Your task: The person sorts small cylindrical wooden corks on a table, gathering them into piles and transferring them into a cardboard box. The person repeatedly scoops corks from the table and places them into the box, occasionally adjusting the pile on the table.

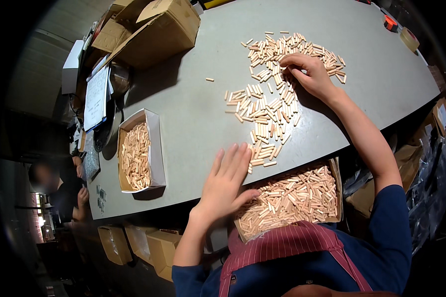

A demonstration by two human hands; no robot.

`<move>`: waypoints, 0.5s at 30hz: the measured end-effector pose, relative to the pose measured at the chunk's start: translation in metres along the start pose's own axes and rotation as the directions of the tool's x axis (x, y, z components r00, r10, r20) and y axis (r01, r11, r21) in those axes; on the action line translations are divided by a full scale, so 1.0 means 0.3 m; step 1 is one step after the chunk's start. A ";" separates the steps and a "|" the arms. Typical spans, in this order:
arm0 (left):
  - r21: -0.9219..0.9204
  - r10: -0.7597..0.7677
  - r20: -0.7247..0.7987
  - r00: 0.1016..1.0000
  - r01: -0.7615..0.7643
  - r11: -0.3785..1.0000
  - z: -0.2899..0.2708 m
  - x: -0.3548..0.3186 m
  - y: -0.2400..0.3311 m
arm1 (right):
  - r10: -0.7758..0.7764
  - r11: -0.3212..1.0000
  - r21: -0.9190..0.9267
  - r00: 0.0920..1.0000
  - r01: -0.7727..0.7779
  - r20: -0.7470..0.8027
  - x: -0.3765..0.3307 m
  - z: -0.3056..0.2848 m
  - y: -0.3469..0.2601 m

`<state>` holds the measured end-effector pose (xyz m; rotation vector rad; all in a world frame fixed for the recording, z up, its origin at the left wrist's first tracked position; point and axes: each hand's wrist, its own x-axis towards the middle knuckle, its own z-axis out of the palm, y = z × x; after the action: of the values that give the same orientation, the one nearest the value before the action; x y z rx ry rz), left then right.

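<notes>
Several short wooden dowels [270, 101] lie spread in a long heap on the grey table [193, 99]. My right hand [308, 73] reaches far out and rests on the far part of the heap, fingers bent over some dowels. My left hand [225, 183] lies flat at the table's near edge, fingers together, beside the closest dowels. Just below that edge a cardboard tray [338, 183] full of dowels sits at my lap. Nothing shows inside either hand.
A white-walled box [156, 148] holding dowels stands on the table to the left. Brown cartons [153, 29], papers on a clipboard [96, 96] and tape rolls [409, 38] sit at the far edges. Another person [59, 190] is at far left. More cartons [143, 245] lie under the table.
</notes>
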<state>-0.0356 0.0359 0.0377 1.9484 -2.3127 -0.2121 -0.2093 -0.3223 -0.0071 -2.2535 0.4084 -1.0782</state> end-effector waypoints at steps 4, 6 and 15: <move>-0.221 0.185 0.009 0.983 -0.179 0.959 -0.011 -0.065 0.024 | 0.035 0.997 0.070 0.999 -0.038 0.036 -0.008 -0.001 0.012; -0.495 0.171 -0.089 0.981 -0.192 0.848 0.004 -0.096 0.013 | -0.007 0.999 0.045 1.000 0.006 0.016 0.000 0.003 0.003; -0.385 0.003 -0.204 0.979 -0.083 0.919 0.047 0.162 -0.015 | 0.015 0.998 0.057 0.994 -0.009 -0.105 0.007 -0.004 -0.020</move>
<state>-0.0421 -0.0123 0.0228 1.6377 -1.9963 -0.4196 -0.2088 -0.3191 -0.0014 -2.1490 0.4293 -1.1914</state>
